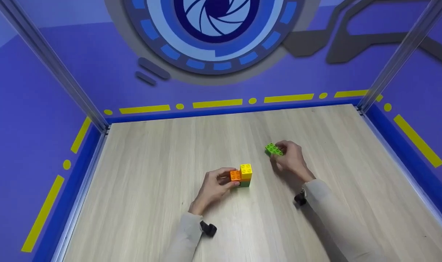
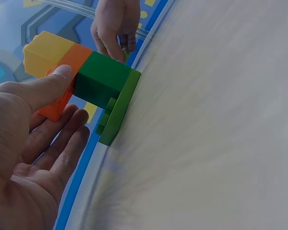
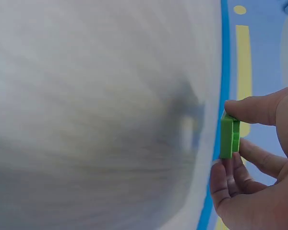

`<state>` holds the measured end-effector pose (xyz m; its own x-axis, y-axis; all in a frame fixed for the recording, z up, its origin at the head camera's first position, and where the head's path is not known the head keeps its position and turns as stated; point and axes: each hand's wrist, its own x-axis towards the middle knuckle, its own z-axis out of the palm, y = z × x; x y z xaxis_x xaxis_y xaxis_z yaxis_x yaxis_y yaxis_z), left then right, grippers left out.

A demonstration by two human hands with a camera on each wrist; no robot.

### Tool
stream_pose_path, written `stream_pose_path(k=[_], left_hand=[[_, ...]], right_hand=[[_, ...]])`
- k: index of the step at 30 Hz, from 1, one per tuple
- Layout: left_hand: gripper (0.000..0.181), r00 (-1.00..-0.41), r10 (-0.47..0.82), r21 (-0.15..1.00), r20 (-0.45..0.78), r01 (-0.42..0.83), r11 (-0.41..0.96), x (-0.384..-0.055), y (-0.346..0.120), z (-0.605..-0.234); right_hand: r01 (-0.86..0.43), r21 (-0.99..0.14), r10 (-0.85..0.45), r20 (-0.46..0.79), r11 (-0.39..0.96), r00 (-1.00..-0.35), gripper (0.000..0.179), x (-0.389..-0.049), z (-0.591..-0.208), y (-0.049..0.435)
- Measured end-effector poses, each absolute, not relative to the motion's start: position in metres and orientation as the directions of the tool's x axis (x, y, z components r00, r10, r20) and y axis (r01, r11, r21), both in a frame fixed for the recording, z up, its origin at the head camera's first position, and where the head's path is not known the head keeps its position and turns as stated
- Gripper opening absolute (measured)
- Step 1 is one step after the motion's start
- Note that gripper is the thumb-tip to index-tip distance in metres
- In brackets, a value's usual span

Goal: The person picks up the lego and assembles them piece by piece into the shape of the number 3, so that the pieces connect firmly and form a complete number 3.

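Note:
Near the middle of the table stands a stack of toy building bricks. From the top it has a yellow brick [image 1: 246, 169], an orange brick [image 1: 235, 175], a dark green brick [image 2: 103, 77] and a thin green brick [image 2: 119, 111] at the bottom. My left hand [image 1: 214, 185] pinches the orange brick, which juts out to the left, between thumb and fingers. Farther back and to the right, my right hand [image 1: 292, 159] grips a separate light green brick [image 3: 229, 136], thumb on one side and fingers on the other. Its studs face up in the head view.
The wood-grain table [image 1: 152, 156] is bounded by a blue-purple back wall [image 1: 82, 65] and side walls. Metal posts [image 1: 399, 54] rise at the back corners. A black wrist device [image 1: 208, 229] sits on the left sleeve, another on the right.

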<state>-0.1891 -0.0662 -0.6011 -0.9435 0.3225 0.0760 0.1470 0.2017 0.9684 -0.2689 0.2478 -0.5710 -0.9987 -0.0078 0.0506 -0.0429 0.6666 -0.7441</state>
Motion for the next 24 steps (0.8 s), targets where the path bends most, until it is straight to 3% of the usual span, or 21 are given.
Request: stream_pose_path(k=[16, 24], left_hand=[[0.044, -0.940, 0.330, 0.986, 0.082, 0.124, 0.109, -0.191, -0.067, -0.611], [0.041, -0.938, 0.336, 0.988, 0.080, 0.120, 0.098, -0.193, -0.068, -0.614]], right_hand=[[-0.355, -0.712, -0.268, 0.237, 0.606, -0.934, 0.034, -0.248, -0.522, 0.220], [-0.433, -0.699, -0.346, 0.275, 0.569, -0.897, 0.035, -0.238, -0.507, 0.205]])
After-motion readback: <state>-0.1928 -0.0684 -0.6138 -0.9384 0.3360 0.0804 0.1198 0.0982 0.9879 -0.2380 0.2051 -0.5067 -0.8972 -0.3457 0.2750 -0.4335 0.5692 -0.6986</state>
